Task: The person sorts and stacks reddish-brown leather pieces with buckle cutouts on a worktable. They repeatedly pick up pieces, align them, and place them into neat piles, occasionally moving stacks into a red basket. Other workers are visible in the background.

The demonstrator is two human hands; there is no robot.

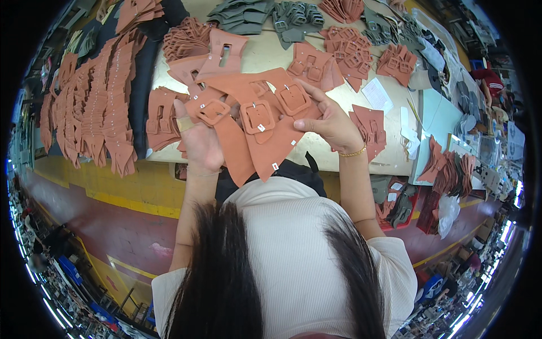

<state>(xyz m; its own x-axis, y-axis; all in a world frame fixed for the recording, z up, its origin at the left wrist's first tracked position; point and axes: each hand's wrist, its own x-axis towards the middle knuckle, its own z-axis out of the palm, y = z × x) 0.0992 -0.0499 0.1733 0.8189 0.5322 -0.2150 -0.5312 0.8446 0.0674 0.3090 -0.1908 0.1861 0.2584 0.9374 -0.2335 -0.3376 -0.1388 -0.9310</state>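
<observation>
Holding a fanned bunch of terracotta pieces (276, 150) in front of a ribbed white top (293, 243), at the worktop's (395, 150) near edge, looks like a spreading-and-steadying step; the next move would call for an even hold, so the layers do not slip. The right grip (339, 127) is closed on the bunch's right side, thumb on the face and fingers behind. The left grip (203, 144) lies palm-up at the left side, thumb apart; its fingers are hidden, so I cannot tell whether it pinches anything. The pieces look smooth, matte and leather-like, with pointed flaps, and carry rounded-square buckles (245, 117) in the same colour, plus small white tags (275, 166). Beyond lie more buckled terracotta parts (313, 65) and a white sheet of paper (377, 94). Leftward, tapered cut-outs (93, 107) overlap in tight rows. Farthest across sit grey-green buckled straps (296, 17), heaped.
</observation>
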